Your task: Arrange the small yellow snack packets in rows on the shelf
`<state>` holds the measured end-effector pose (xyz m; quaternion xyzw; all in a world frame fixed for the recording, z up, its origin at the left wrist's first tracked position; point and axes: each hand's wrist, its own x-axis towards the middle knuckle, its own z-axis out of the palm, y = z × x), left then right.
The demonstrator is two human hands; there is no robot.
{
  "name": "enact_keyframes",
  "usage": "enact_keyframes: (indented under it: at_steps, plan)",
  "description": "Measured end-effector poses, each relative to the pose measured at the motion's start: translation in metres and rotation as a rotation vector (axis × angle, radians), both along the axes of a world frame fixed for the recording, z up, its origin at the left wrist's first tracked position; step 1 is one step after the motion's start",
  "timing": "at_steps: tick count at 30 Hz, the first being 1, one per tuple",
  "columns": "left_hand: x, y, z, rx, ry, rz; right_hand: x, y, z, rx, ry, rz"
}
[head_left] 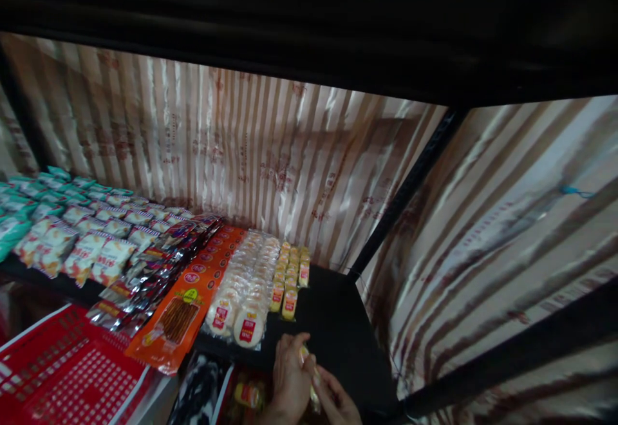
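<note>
Backdrop, head view: striped, crinkled sheeting (pixel 270 148) hangs behind the black shelf (pixel 338 335) where I work.
Small packet: the yellow-wrapped packet (pixel 315 400) is between my hands at the shelf's front edge, mostly hidden by my fingers.
Good handling: I judge that a light fingertip pinch suits it; squeezing its middle could crush whatever is inside, and tugging could split the wrapper.
Neighbours: I would keep my knuckles clear of the standing yellow packets (pixel 290 302) and the round white packs (pixel 250 328), as a nudge could knock their rows askew.
Left hand: my left hand (pixel 292 373) has its back up, a finger stretched rightward, the others curled towards the packet.
Right hand: my right hand (pixel 335 399) comes from lower right, thumb and fingers bent in to meet the left.
Grip: both appear closed on the packet; I cannot tell which fingers bear its weight.
Below: another yellow packet (pixel 247 394) lies left of my wrist.
</note>
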<state>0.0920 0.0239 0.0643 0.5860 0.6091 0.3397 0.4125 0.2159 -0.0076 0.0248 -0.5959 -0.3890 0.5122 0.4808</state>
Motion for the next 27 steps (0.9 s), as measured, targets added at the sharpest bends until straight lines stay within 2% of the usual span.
enact_keyframes:
  at_steps: [3,7,11,14,17,21,27]
  plan:
    - [0.006,0.007,0.0,0.0,0.006,0.007,0.001,0.004,0.006,-0.051,0.062,0.02]
    - [0.017,0.017,-0.004,0.031,-0.025,0.009,0.007,0.011,0.01,-0.05,0.115,-0.027]
    - [0.027,0.027,-0.008,0.087,-0.029,-0.014,0.018,0.024,0.008,-0.057,0.152,-0.171]
    - [0.03,0.034,-0.008,0.058,-0.029,0.009,0.023,0.034,0.007,-0.057,0.161,-0.267]
    - [0.032,0.042,-0.007,0.033,-0.029,0.056,0.023,0.042,0.008,-0.068,0.172,-0.222]
    - [0.034,0.056,-0.006,0.062,-0.007,0.05,0.018,0.05,0.007,-0.032,0.167,-0.104]
    - [0.04,0.068,-0.005,0.111,-0.01,0.06,0.018,0.075,-0.004,0.076,0.022,-0.108]
